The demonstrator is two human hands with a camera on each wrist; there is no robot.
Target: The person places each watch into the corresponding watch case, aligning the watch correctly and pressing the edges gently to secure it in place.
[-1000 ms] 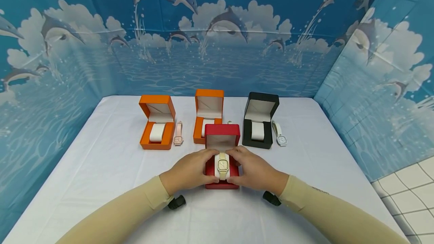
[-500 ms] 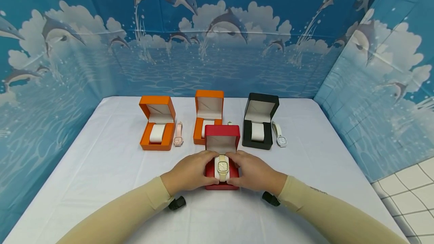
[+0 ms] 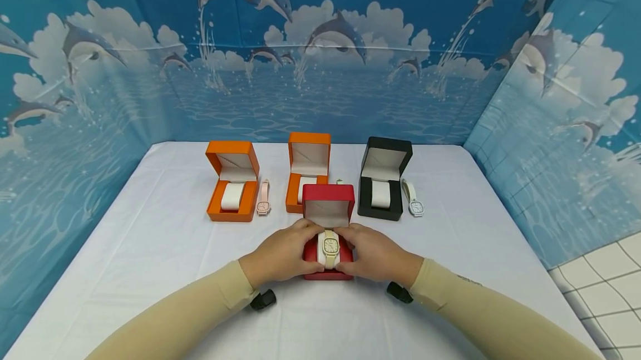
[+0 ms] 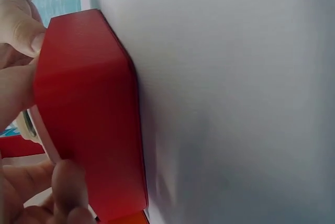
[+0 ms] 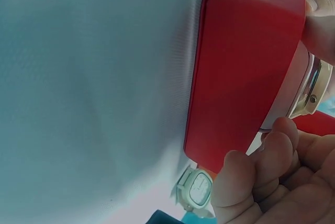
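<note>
A red watch box [image 3: 328, 193] stands with its lid up near the middle of the table. Inside it, a gold-rimmed watch [image 3: 330, 246] with a pale yellow strap is wrapped round a white cushion [image 3: 321, 250]. My left hand [image 3: 280, 251] pinches the cushion's left side between thumb and fingertips, and my right hand [image 3: 378, 253] does the same on the right. Seen from the right wrist, the watch [image 5: 313, 93] shows above the wall of the red box [image 5: 241, 72], beside the curled fingers of my right hand [image 5: 282, 182].
Behind stand two orange watch boxes [image 3: 212, 207] [image 3: 309, 137] and a black one [image 3: 388, 142], lids up with white cushions inside. A pink-strapped watch [image 3: 263, 207] and a white-faced watch [image 3: 415, 207] lie beside them. The white cloth [image 3: 160, 248] covers the table.
Both hands stay round the cushion. The watch has shifted very slightly to the right and lower in the head view; the boxes have kept their places.
</note>
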